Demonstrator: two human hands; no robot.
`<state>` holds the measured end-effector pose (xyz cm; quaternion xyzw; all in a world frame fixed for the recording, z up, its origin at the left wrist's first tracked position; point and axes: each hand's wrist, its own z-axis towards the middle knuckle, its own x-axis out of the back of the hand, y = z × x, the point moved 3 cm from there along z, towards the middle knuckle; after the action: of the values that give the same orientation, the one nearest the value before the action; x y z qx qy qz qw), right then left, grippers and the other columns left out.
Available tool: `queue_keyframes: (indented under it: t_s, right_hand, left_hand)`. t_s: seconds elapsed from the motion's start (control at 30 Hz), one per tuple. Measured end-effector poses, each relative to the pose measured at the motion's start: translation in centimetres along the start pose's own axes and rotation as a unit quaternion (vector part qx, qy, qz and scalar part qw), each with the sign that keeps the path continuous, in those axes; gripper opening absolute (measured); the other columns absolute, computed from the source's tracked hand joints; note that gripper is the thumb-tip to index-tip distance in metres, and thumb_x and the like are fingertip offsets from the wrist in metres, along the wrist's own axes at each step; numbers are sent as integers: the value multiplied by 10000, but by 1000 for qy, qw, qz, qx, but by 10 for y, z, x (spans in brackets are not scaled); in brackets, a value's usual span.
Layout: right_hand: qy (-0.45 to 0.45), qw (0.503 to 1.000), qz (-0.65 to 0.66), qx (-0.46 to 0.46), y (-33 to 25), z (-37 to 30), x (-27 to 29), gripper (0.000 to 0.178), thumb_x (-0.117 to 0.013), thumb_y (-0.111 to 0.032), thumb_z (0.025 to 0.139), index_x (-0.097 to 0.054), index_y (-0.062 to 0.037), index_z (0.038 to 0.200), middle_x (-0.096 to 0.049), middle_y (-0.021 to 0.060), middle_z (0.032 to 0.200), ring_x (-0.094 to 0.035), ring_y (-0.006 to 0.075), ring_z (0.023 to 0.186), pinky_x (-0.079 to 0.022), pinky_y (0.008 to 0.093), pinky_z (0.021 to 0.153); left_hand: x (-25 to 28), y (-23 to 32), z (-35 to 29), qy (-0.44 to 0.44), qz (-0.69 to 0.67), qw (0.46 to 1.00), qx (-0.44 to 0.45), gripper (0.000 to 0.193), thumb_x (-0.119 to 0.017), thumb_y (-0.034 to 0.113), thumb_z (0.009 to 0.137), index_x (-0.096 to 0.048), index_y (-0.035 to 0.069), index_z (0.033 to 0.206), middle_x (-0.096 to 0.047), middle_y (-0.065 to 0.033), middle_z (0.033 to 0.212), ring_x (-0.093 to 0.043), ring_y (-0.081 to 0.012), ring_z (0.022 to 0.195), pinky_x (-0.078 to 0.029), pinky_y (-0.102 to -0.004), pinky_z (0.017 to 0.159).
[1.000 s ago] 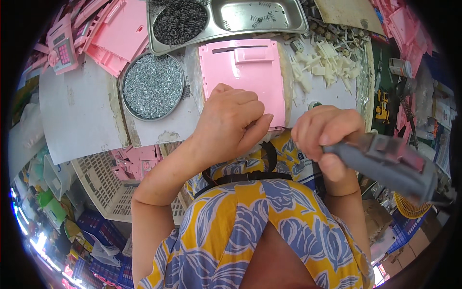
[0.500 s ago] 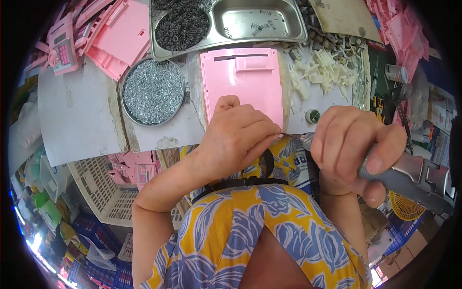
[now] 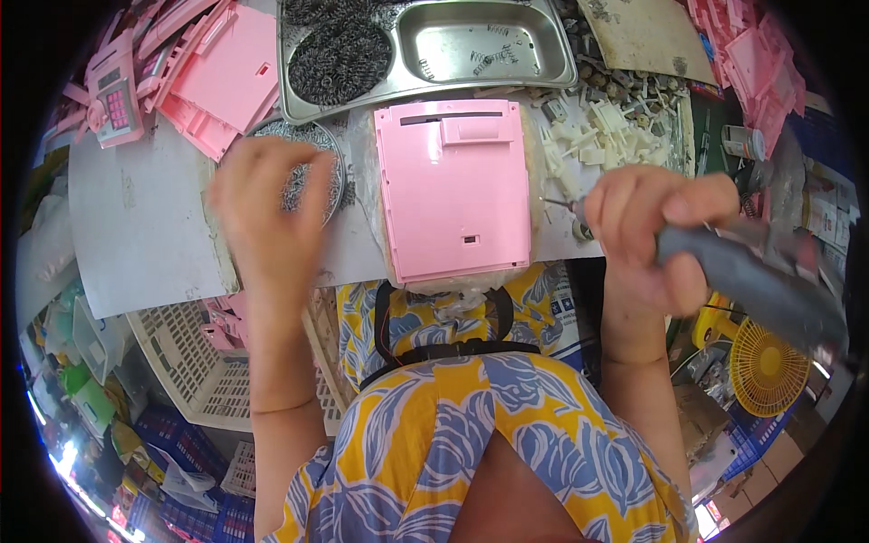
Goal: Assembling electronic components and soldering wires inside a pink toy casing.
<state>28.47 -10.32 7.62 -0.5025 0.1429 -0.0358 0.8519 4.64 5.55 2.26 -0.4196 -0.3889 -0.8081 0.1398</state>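
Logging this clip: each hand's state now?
Left hand: open, blurred, at the dish of screws; whether it holds anything cannot be told.
Right hand: closed around a grey power screwdriver.

This is an assembly workshop: left of the right hand (image 3: 656, 231)'s grip on a grey power driver (image 3: 747, 276) lie a flat pink plastic panel (image 3: 453, 195) and a round grey dish (image 3: 341, 181) of silver screws (image 3: 303, 132); farther ahead, a steel compartment tray (image 3: 448, 54) holds dark coil springs (image 3: 339, 59).
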Motion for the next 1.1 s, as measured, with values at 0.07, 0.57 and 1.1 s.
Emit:
queue_keyframes:
  t_s: [0.07, 0.57, 1.1]
  right_hand:
    - [9, 1000, 0, -17, 9, 3, 6, 311, -684, -303, 943, -516, -100, 1109, -482, -7, 629, -436, 132, 522, -387, 318, 514]
    - [-60, 996, 19, -57, 39, 17, 3, 272, -687, -241, 930, -507, -91, 1066, -486, -3, 619, -443, 117, 519, -380, 298, 491]
    - [-38, 992, 117, -16, -12, 23, -33, 335, -797, -349, 906, -555, -164, 1045, -586, -44, 640, -537, 100, 480, -429, 246, 443]
  left_hand:
    - [18, -20, 2, -50, 114, 992, 31, 113, -767, 182, 828, -717, 111, 900, -652, -37, 925, -609, -255, 966, -365, -422, 949]
    - [14, -52, 1, -39, 24, 999, 18, 131, -727, 165, 887, -636, 76, 855, -628, -53, 814, -591, -256, 813, -374, -421, 833]
    - [-35, 79, -12, -95, -214, 951, -202, 187, -781, 88, 807, -708, 101, 978, -712, -1, 892, -627, -168, 748, -380, -381, 804]
